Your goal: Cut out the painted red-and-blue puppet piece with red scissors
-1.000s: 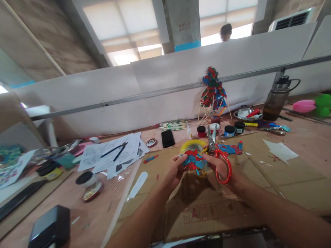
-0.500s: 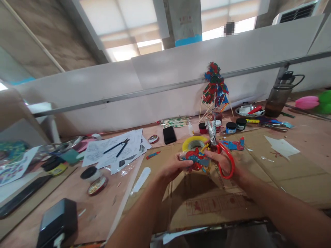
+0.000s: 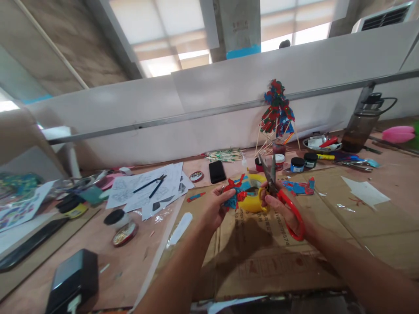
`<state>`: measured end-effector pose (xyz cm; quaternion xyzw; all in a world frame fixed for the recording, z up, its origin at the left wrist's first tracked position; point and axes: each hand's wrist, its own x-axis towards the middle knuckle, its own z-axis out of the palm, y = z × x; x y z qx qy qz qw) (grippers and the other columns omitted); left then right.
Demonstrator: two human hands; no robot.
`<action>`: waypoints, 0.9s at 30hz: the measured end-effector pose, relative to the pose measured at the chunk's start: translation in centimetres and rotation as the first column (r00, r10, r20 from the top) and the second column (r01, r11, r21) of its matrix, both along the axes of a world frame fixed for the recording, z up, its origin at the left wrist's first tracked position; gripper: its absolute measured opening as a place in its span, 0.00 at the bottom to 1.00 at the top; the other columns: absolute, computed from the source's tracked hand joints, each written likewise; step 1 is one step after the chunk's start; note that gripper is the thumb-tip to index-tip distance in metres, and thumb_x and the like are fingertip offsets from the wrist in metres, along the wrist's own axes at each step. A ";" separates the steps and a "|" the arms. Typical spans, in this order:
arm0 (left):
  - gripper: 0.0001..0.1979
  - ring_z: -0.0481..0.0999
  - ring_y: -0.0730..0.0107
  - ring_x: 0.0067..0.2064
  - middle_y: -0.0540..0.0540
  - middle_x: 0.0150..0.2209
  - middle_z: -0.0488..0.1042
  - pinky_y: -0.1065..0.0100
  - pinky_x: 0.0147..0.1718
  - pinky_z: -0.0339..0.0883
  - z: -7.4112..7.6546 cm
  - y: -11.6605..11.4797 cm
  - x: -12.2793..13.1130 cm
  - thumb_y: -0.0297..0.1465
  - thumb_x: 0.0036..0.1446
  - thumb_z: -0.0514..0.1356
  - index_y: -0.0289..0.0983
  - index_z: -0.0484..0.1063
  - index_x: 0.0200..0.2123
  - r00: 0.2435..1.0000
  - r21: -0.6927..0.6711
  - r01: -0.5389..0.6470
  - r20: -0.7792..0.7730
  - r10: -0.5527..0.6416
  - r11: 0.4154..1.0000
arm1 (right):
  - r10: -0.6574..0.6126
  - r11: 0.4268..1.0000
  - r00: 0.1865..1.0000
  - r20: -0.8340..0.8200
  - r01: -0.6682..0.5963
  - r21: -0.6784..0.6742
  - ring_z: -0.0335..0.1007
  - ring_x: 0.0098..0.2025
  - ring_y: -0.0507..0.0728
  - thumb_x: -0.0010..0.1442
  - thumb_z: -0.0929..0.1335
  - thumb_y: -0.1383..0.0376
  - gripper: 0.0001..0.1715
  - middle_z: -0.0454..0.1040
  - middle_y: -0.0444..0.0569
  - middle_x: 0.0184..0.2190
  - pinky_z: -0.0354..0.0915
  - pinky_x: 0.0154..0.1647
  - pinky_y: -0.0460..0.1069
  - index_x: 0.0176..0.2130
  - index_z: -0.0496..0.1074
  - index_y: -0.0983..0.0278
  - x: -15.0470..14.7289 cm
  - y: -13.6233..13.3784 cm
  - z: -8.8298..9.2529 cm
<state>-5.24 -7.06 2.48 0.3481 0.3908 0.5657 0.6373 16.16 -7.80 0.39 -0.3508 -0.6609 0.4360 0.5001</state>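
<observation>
One red-and-blue cutout (image 3: 231, 199) pinched in left hand (image 3: 216, 206) over cardboard (image 3: 248, 279), right hand (image 3: 284, 212) gripping red-handled scissors (image 3: 290, 204), blades parted, yellow tape roll (image 3: 252, 206) between hands, phone (image 3: 217, 172) and paint jars (image 3: 297, 164) farther back.

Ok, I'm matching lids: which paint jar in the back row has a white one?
The paint jar between the red jar and blue jar; those and the dark green jar have black lids.
</observation>
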 end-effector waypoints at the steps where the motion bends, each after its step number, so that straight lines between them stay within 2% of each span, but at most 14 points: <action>1: 0.19 0.78 0.73 0.27 0.47 0.29 0.81 0.75 0.28 0.72 0.2 0.0 -0.1 0.30 0.34 0.78 0.33 0.79 0.32 0.999 0.004 -0.045 0.026 0.045 0.999 | 0.012 1.000 1.000 0.026 -0.011 -0.010 0.73 0.47 0.62 0.65 0.67 0.50 0.20 0.77 0.50 0.43 0.70 0.48 0.56 0.50 0.72 0.59 0.0 -0.1 0.1; 5: 0.18 0.73 0.79 0.22 0.51 0.27 0.79 0.78 0.23 0.69 0.9 -0.1 -0.4 0.28 0.34 0.77 0.34 0.77 0.31 0.990 0.023 -0.121 0.078 0.118 0.992 | 0.050 0.997 0.979 0.198 -0.035 -0.074 0.72 0.41 0.60 0.65 0.65 0.47 0.24 0.76 0.52 0.44 0.69 0.41 0.54 0.49 0.72 0.61 -0.1 -0.3 0.2; 7: 0.18 0.74 0.78 0.23 0.50 0.28 0.79 0.77 0.24 0.70 1.0 -0.3 -0.4 0.28 0.35 0.77 0.34 0.76 0.31 0.992 0.032 -0.110 0.066 0.108 0.993 | 0.100 0.991 0.961 0.260 -0.074 -0.108 0.71 0.35 0.58 0.63 0.65 0.43 0.28 0.75 0.51 0.38 0.67 0.34 0.52 0.49 0.72 0.62 -0.1 -0.1 -0.2; 11: 0.17 0.75 0.76 0.24 0.50 0.27 0.78 0.76 0.23 0.68 0.9 -0.6 -0.2 0.29 0.37 0.76 0.35 0.74 0.31 0.998 0.046 -0.066 0.009 0.065 0.997 | 0.172 0.984 0.955 0.243 -0.155 -0.087 0.64 0.27 0.54 0.59 0.62 0.34 0.37 0.68 0.46 0.28 0.61 0.25 0.48 0.44 0.71 0.63 -0.2 0.2 -0.9; 16: 0.18 0.73 0.77 0.23 0.51 0.25 0.76 0.76 0.22 0.67 0.6 -0.6 -0.2 0.29 0.36 0.76 0.36 0.71 0.27 0.996 0.044 -0.072 -0.040 0.074 0.996 | 0.244 0.965 0.943 0.225 -0.215 -0.147 0.63 0.25 0.53 0.60 0.61 0.32 0.40 0.66 0.46 0.27 0.61 0.24 0.48 0.45 0.71 0.64 -0.1 -0.3 -0.2; 22: 0.19 0.76 0.74 0.28 0.50 0.28 0.77 0.74 0.28 0.70 0.3 -0.7 0.0 0.30 0.36 0.77 0.36 0.71 0.29 0.999 0.033 -0.034 -0.026 0.034 0.999 | 0.203 0.972 0.944 0.261 -0.162 -0.171 0.63 0.27 0.55 0.58 0.58 0.28 0.52 0.68 0.49 0.29 0.63 0.26 0.50 0.56 0.69 0.67 0.1 -0.5 -0.3; 27: 0.20 0.74 0.76 0.26 0.49 0.29 0.77 0.75 0.26 0.69 0.1 -0.7 0.2 0.31 0.36 0.77 0.35 0.72 0.30 0.999 0.051 -0.027 -0.042 0.029 0.998 | 0.196 0.973 0.948 0.252 -0.156 -0.170 0.62 0.28 0.55 0.58 0.59 0.29 0.50 0.68 0.49 0.29 0.63 0.28 0.49 0.54 0.70 0.66 0.0 -0.6 -0.1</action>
